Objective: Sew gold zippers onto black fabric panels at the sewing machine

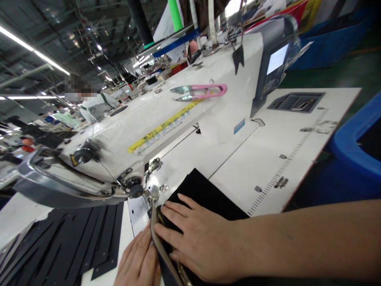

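My right hand [196, 238] lies flat with fingers spread on a piece of black fabric [196, 190], at the front of a white sewing machine [208, 87]. Along its fingertips runs a tan strip [157, 234], with a gold-toothed zipper [183, 272] beside it. The strip's upper end reaches the presser area under the needle [152, 193]. On the strip's other side, my left hand [138, 258] rests with its fingers stretched out close together, touching the edge. Its thumb and the cloth beneath are partly hidden.
Dark cut strips [86, 238] lie piled at left. Pink thread snips [205, 91] rest on the machine arm. A control screen [276, 59] stands at the arm's right end. A ruler scale [282, 167] marks the table, and a blue bin [351, 139] stands right. A person [98, 106] is in the background.
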{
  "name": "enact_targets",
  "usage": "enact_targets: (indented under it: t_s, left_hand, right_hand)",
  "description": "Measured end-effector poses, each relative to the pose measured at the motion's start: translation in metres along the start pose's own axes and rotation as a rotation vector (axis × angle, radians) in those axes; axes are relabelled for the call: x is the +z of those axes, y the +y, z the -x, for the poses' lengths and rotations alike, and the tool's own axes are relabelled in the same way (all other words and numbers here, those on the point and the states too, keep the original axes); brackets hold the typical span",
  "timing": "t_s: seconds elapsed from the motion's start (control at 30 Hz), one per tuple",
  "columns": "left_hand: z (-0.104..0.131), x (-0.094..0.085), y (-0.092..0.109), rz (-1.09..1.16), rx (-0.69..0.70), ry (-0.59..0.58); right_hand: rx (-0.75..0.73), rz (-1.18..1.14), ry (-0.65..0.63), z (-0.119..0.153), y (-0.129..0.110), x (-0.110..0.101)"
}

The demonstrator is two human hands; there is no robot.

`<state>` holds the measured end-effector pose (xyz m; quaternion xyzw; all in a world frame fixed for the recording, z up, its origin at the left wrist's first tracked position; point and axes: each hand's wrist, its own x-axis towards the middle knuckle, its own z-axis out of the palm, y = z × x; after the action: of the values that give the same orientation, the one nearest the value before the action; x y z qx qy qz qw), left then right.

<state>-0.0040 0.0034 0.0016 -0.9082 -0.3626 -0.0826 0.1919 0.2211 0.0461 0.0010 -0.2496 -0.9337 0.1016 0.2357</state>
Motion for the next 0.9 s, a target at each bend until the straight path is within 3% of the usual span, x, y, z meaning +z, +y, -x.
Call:
enact_targets:
  t_s: [0.23,0.6,0.8,0.9]
  left_hand:
    - [-0.008,-0.005,0.018,-0.003,-0.114,0.004]
    - [-0.012,-0.001,0.038,-0.035,-0.314,0.199]
    - [-0.015,0.003,0.029,-0.041,-0.273,0.141]
    - [-0.019,0.010,0.019,-0.044,-0.303,0.173]
  right_hand:
    - [-0.045,-0.054,-0.112,0.003,0.001,0.002]
    - [-0.087,0.012,-0.199,-0.001,-0.002,0.006]
    - [-0.070,0.042,-0.241,-0.011,0.000,0.005]
    - [-0.073,0.054,-0.228,-0.019,0.007,0.009]
